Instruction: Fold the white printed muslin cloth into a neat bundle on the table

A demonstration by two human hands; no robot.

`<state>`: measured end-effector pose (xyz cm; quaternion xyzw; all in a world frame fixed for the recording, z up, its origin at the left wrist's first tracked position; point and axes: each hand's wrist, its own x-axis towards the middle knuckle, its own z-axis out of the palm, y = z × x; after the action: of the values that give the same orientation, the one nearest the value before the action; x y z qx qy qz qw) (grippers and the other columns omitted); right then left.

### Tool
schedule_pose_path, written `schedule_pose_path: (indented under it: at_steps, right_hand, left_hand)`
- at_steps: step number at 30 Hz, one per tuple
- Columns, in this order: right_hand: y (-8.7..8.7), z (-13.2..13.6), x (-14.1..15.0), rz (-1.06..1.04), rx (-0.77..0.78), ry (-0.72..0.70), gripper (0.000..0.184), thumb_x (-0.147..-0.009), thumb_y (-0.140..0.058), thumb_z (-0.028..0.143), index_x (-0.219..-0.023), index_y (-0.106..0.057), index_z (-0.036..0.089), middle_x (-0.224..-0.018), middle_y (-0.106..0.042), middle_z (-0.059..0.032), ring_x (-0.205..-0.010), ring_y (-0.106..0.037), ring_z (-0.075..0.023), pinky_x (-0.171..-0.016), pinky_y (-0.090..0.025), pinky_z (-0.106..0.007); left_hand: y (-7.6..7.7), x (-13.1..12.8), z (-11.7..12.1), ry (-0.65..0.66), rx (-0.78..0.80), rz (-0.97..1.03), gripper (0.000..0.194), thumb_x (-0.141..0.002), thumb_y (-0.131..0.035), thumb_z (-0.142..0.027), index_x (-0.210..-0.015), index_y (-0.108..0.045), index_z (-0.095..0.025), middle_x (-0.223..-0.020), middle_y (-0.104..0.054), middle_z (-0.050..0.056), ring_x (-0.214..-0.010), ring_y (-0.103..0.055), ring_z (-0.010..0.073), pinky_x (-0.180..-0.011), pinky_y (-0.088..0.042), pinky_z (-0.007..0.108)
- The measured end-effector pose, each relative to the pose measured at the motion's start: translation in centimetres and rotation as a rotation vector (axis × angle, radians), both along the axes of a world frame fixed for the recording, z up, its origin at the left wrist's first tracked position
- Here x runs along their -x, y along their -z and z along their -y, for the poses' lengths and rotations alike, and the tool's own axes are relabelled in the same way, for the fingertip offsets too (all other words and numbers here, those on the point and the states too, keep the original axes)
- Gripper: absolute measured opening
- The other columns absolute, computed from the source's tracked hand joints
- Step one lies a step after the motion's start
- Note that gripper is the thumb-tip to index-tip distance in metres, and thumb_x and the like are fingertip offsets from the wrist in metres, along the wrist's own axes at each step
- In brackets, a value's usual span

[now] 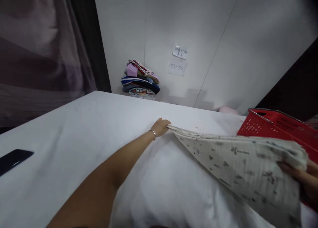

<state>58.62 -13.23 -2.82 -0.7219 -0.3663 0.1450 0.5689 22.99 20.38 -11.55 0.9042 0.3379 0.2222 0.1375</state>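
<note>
While pinched at one narrow end by the left fingers (pixel 165 123), liable to splay if let slip there: the layered, dark-printed cloth (pixel 223 158), strung out between left and right. At the other, thicker end, the right fingers (pixel 294 172), closed on bunched layers, partly out of view; a loose hold there perhaps enough to shed a layer. Beneath the span, between both grips, rumpled white fabric (pixel 171 175), likely to drag the loose lower side into creases if let sag. Just beyond the right fingers, the red basket (pixel 263 125), near enough to snag a swinging edge. Past the left fingers, well apart, an uneven stack of folded cloths (pixel 142 83), probably easy to topple if knocked.
</note>
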Motion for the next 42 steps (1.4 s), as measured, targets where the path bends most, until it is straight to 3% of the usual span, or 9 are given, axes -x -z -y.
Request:
schedule_pose_path:
  at_steps: [4, 11, 15, 18, 24, 26, 28, 33, 42]
  right_hand:
    - [-3.7, -8.4, -1.3, 0.007, -0.078, -0.105, 0.037, -0.067, -0.072, 0.028, -0.103, -0.067, 0.02, -0.108, -0.067, -0.0138, -0.079, -0.065, -0.0191, -0.066, -0.049, -0.031]
    - [-9.9, -23.6, -0.6, 0.275, -0.263, -0.19, 0.051, -0.08, -0.045, 0.022, -0.116, -0.049, -0.014, -0.114, -0.058, -0.028, -0.098, -0.06, -0.0178, -0.075, -0.039, -0.023]
    - [-11.1, -26.6, -0.1, 0.444, -0.423, -0.227, 0.052, -0.084, -0.033, 0.021, -0.122, -0.041, -0.014, -0.124, -0.05, -0.03, -0.113, -0.051, -0.0185, -0.082, -0.037, -0.021]
    - [-6.7, -25.9, -0.8, 0.448, -0.352, -0.272, 0.046, -0.086, -0.039, 0.021, -0.121, -0.046, -0.009, -0.124, -0.053, -0.0256, -0.112, -0.053, -0.0165, -0.086, -0.037, -0.022]
    - [11.1, -20.8, -2.5, 0.519, 0.083, -0.39, 0.035, -0.077, -0.054, 0.012, -0.111, -0.062, 0.015, -0.118, -0.062, -0.0081, -0.111, -0.055, -0.0193, -0.099, -0.038, -0.032]
    - [14.9, -18.9, -2.5, 0.513, 0.13, -0.466, 0.04, -0.072, -0.055, 0.011, -0.11, -0.064, 0.021, -0.118, -0.062, -0.0056, -0.111, -0.055, -0.0219, -0.1, -0.039, -0.037]
    - [16.5, -17.5, -2.4, 0.502, 0.093, -0.473, 0.044, -0.072, -0.054, 0.013, -0.113, -0.062, 0.024, -0.119, -0.061, -0.0047, -0.111, -0.055, -0.0237, -0.1, -0.04, -0.042]
    - [16.0, -15.7, -2.4, 0.589, 0.067, -0.47, 0.047, -0.074, -0.052, 0.015, -0.119, -0.059, 0.026, -0.121, -0.058, -0.0058, -0.111, -0.054, -0.025, -0.099, -0.041, -0.044]
    - [15.5, -14.4, -2.8, 0.703, 0.178, -0.562, 0.054, -0.067, -0.046, 0.002, -0.11, -0.065, 0.027, -0.125, -0.058, -0.0013, -0.123, -0.047, -0.0247, -0.102, -0.039, -0.046]
  left_hand:
    - [-6.9, 3.1, -2.6, -0.114, -0.092, -0.018, 0.026, -0.078, -0.047, -0.016, -0.098, -0.063, -0.02, -0.101, -0.066, 0.003, -0.095, -0.059, 0.0184, -0.086, -0.042, 0.029]
    - [-22.0, 5.5, -6.9, -0.459, -0.322, -0.117, 0.035, -0.089, -0.034, -0.023, -0.109, -0.053, -0.002, -0.119, -0.054, 0.01, -0.119, -0.044, 0.0239, -0.099, -0.029, 0.039]
    - [-25.9, 7.9, -6.0, -0.441, -0.57, -0.09, 0.047, -0.09, -0.02, -0.023, -0.115, -0.044, 0.008, -0.122, -0.047, 0.01, -0.123, -0.034, 0.032, -0.098, -0.02, 0.049]
    - [-21.8, 10.1, -3.1, -0.349, -0.606, -0.171, 0.039, -0.086, -0.032, -0.025, -0.108, -0.053, 0.0, -0.115, -0.052, 0.008, -0.121, -0.037, 0.0279, -0.101, -0.019, 0.05]
    - [-2.6, 12.3, 4.6, -0.084, -0.248, -0.373, 0.023, -0.079, -0.042, -0.011, -0.083, -0.063, -0.021, -0.092, -0.064, 0.007, -0.098, -0.055, 0.0201, -0.102, -0.029, 0.042]
    - [1.5, 12.7, 6.4, -0.046, -0.209, -0.38, 0.024, -0.076, -0.044, -0.009, -0.085, -0.062, -0.022, -0.093, -0.065, 0.006, -0.094, -0.057, 0.0189, -0.097, -0.035, 0.039]
    - [3.1, 13.1, 7.5, -0.046, -0.269, -0.319, 0.026, -0.076, -0.045, -0.01, -0.091, -0.062, -0.022, -0.097, -0.065, 0.006, -0.094, -0.058, 0.0192, -0.095, -0.038, 0.04]
    - [2.5, 14.1, 8.5, 0.007, -0.454, -0.263, 0.026, -0.078, -0.046, -0.012, -0.098, -0.061, -0.02, -0.098, -0.067, 0.006, -0.091, -0.06, 0.0202, -0.095, -0.039, 0.042]
    - [4.4, 14.8, 9.7, -0.009, -0.379, -0.33, 0.03, -0.078, -0.047, -0.015, -0.104, -0.062, -0.018, -0.107, -0.066, 0.009, -0.101, -0.059, 0.0237, -0.087, -0.046, 0.039]
